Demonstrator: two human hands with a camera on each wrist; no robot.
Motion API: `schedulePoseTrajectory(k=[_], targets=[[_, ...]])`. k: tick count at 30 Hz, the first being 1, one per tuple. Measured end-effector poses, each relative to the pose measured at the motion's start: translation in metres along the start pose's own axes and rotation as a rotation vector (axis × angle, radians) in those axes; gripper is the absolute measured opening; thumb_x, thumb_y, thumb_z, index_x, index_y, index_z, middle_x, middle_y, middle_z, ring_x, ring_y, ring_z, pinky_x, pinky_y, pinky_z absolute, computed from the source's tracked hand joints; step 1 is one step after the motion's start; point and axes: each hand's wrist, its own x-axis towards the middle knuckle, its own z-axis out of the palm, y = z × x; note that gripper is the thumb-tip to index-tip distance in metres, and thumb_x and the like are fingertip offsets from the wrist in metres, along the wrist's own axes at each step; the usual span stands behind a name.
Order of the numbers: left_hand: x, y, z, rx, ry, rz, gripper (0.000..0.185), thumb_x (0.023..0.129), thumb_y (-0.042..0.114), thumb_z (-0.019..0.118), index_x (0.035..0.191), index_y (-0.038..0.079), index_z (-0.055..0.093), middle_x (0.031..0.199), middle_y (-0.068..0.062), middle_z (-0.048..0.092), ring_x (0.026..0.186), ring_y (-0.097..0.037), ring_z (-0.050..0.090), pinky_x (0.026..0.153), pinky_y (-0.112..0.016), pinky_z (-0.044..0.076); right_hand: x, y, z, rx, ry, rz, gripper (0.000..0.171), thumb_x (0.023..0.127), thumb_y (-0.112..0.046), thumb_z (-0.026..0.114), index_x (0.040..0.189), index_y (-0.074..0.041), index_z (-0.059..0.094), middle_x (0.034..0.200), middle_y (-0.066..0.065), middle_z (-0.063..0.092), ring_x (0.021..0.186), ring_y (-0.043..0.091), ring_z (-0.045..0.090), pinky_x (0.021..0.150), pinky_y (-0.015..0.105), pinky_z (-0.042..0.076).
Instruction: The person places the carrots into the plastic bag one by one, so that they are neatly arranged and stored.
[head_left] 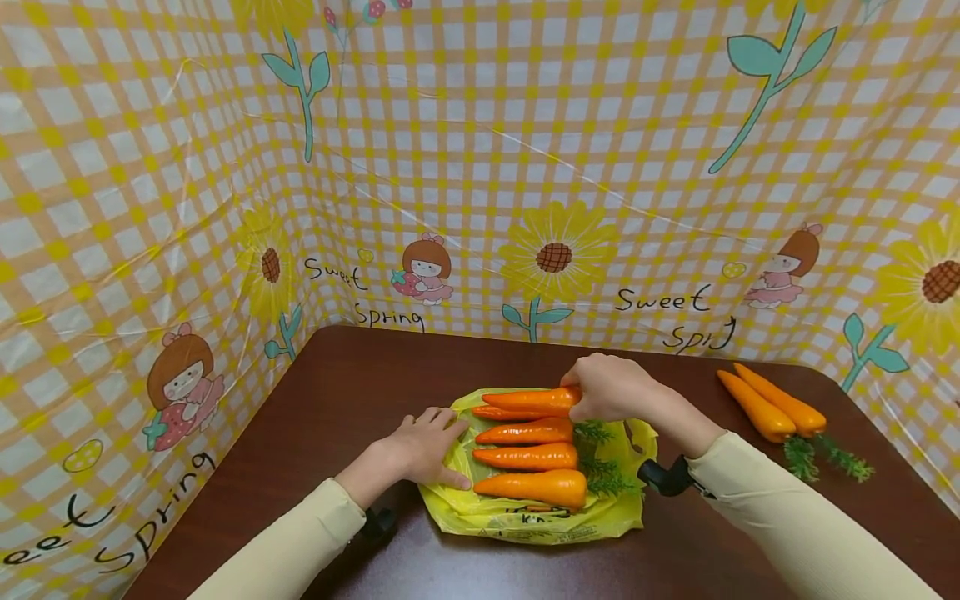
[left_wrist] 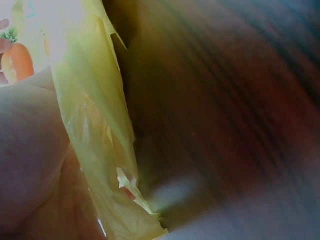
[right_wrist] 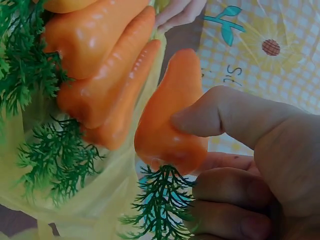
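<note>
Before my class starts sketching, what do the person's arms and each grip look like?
The left sleeve and right sleeve are long, plain and pale cream, ending near the wrists. The left grip and right grip are bare human hands, no gloves or rings visible. A black fitting shows beside each cuff; no cables can be made out.

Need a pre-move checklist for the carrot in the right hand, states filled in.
1. Right hand has the held carrot: ok, thumb and fingers at its thick end.
2. Left hand on the yellow bag: ok, at its left edge.
3. Four other carrots on the bag: ok, lying side by side.
4. Held carrot's tip clear of its neighbours: cannot tell.
5. All carrots at the bag: not ok, two carrots lie apart on the table, far right.
</note>
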Motion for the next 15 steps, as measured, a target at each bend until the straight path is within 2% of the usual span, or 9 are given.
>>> schedulePoseTrajectory(k=[4, 15], targets=[[0.001, -0.001, -0.001, 0.004, 0.001, -0.001, 0.094, 0.084, 0.072, 0.063, 0.159, 0.025, 0.032, 0.163, -0.006, 0.028, 0.15, -0.03, 0.027, 0.113, -0.06, 0.032, 0.005, -0.002, 0.002, -0.012, -0.013, -0.001, 0.046, 0.085, -0.022, 0.075, 0.129, -0.007, 0.069, 0.116, 0.011, 0.072, 0.066, 0.013, 0.058, 0.053, 0.029, 0.037], [0.0, 0.0, 0.0, 0.011, 0.005, 0.0, 0.093, 0.084, 0.071, 0.064, 0.158, 0.024, 0.034, 0.162, -0.005, 0.031, 0.149, -0.029, 0.029, 0.111, -0.058, 0.034, 0.011, -0.008, 0.012, -0.063, 0.0, -0.01, 0.043, 0.084, -0.022, 0.079, 0.124, -0.01, 0.072, 0.117, 0.01, 0.071, 0.07, 0.014, 0.058, 0.054, 0.03, 0.043]])
